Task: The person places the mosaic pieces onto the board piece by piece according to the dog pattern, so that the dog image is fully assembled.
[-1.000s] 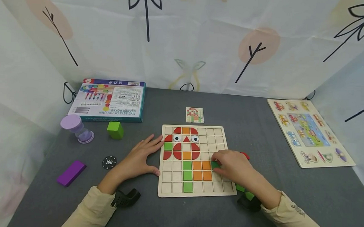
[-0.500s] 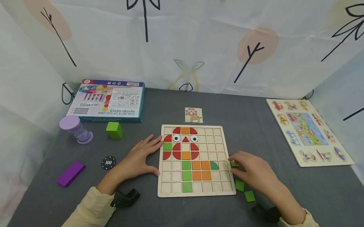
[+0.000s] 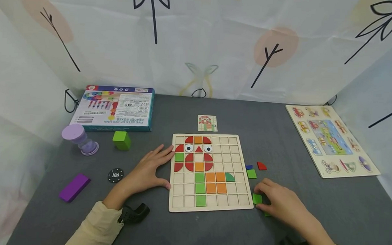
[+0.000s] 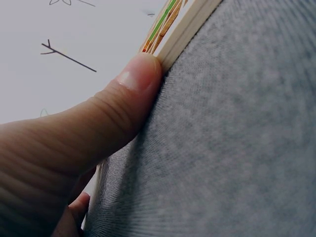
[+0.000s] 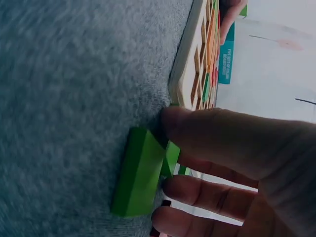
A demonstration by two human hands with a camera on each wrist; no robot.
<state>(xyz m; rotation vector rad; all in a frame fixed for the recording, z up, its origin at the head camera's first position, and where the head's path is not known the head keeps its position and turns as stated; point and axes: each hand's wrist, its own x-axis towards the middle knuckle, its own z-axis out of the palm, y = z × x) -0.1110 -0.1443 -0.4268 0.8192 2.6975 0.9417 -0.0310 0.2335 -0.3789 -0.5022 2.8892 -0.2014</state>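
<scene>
A wooden grid board (image 3: 225, 201) lies on the table, partly filled with red, orange and green tiles and two eye tiles. My left hand (image 3: 150, 170) rests spread at its left edge; in the left wrist view the thumb (image 4: 140, 74) touches the board's rim. Just off the board's right edge, my right hand (image 3: 282, 201) pinches a green square tile (image 3: 257, 199) between thumb and fingers. Another green tile (image 5: 138, 173) lies beside the thumb in the right wrist view, mostly hidden by the hand in the head view.
Right of the board lie a green tile (image 3: 251, 174), a red quarter-round tile (image 3: 261, 166) and a blue piece (image 3: 248, 167). A pattern card (image 3: 207, 123) sits behind it. Around stand a box (image 3: 115, 109), sand timer (image 3: 82, 139), green cube (image 3: 121, 140) and picture board (image 3: 331, 141).
My right hand has left a green quarter-round tile on the board, moved right to one green tile, then come nearer to another green square tile. The left hand stays at the board's edge.
</scene>
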